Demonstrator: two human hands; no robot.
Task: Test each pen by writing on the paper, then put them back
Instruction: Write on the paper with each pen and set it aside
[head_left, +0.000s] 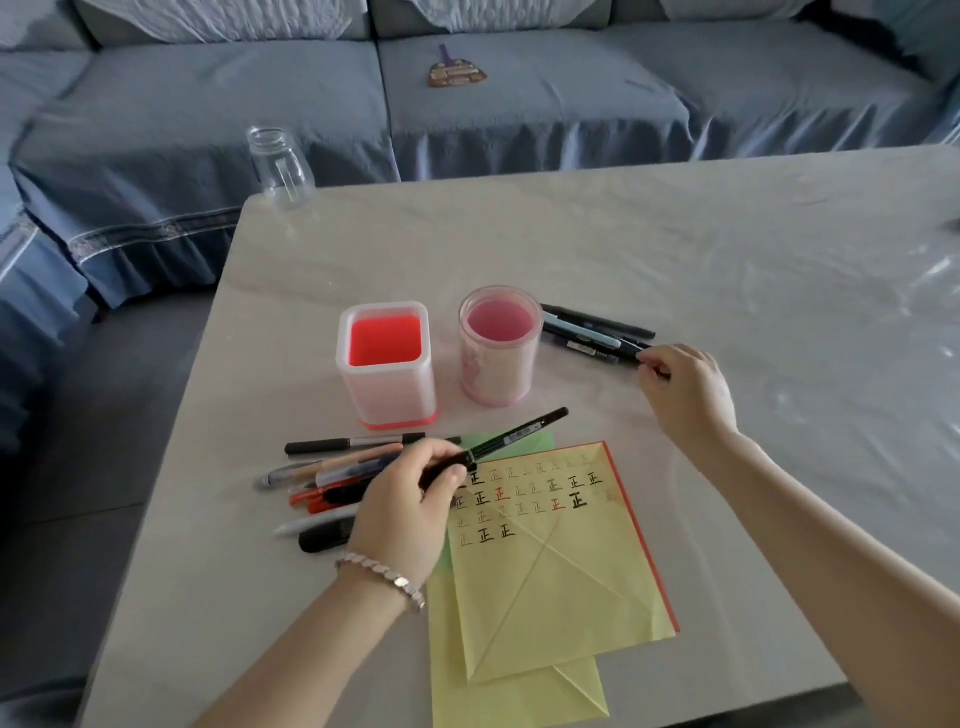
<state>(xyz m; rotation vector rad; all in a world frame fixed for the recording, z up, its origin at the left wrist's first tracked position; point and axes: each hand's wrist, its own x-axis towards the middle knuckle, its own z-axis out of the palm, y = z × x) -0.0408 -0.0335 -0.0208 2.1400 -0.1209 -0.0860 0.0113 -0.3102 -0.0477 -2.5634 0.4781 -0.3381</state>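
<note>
**Pens out on a pale desk by a blue sofa**

A blue covered sofa (519, 104) runs behind the pale desk (675, 234). Yellow paper (561, 587) covered in written marks lies at the near edge. Behind it stand a square holder (387, 364) and a round holder (497, 348), with a glass jar (280, 166) at the far corner. A pile of pens (332, 478) lies left of the paper. The left hand (405, 509) has its grip clamped on a black pen (514, 434) over the paper. The right hand (685, 389) pinches a dark pen (597, 353) beside the round holder.
</note>
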